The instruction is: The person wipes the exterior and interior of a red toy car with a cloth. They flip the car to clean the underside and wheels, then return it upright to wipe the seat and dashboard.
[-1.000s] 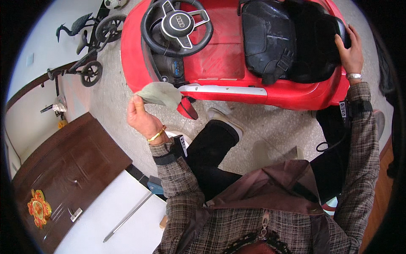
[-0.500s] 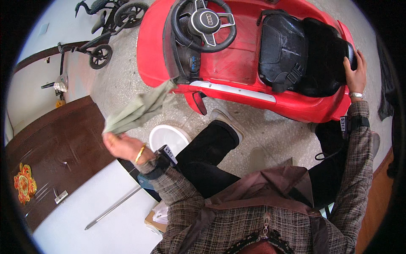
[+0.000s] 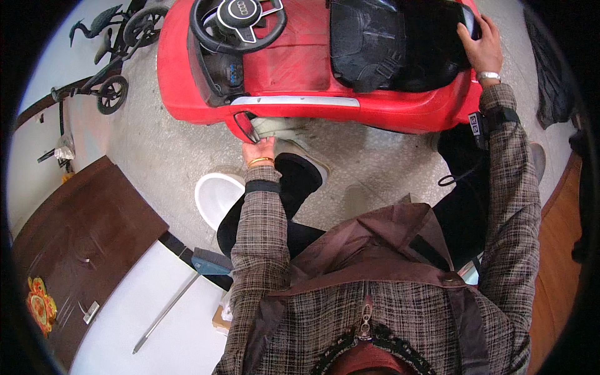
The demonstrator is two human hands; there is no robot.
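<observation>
A red ride-on toy car (image 3: 300,111) stands in front of me, with a black steering wheel (image 3: 284,25) and a black seat (image 3: 369,47). My left hand (image 3: 259,152) is beside the car's small red side mirror (image 3: 239,129). Its fingers are closed on a grey-green cloth (image 3: 278,129), which shows behind the mirror, low along the car's near side. Part of the cloth is hidden by the hand and mirror. At the right, my right hand (image 3: 482,50) grips the top end of the seat back, thumb on the near side.
A white bucket (image 3: 209,195) stands by my left leg. Further left are a brown door (image 3: 81,244) and a broom (image 3: 209,265) with a metal handle. Small dark bikes (image 3: 112,94) stand at the far left. Dark fabric (image 3: 550,81) lies at the right.
My left hand has swung right and forward with the cloth, from the open air to the car's side by the mirror. My right hand stays on the seat back. The view has shifted.
</observation>
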